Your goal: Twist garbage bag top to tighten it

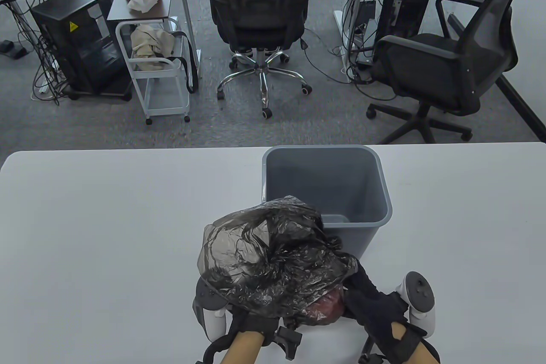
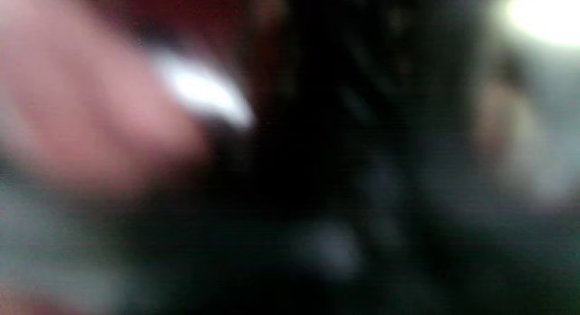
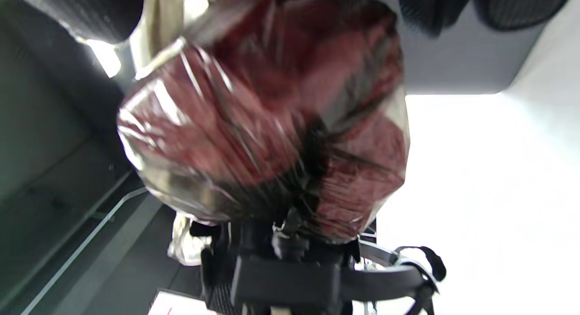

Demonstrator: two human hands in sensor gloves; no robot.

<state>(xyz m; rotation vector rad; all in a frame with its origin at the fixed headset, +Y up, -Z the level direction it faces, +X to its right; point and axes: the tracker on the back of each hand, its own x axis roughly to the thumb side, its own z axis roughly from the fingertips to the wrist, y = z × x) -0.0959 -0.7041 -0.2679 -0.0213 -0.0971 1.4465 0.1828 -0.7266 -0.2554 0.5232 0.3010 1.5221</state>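
Office table (image 1: 106, 219), lower centre: bag (image 1: 273, 261) bulges above both hands (image 1: 375, 300), equally near; their grips stay hidden.

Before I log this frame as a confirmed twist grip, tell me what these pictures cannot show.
- Left hand fingers: table view, hidden under the garbage bag.
- Left wrist view: entirely blurred; nothing identifiable.
- Right hand fingers: table view, tips buried behind bag plastic.
- Bag's twisted top: not discernible in any view.
- Red contents: right wrist view, smeared by motion blur and plastic; identity unclear.
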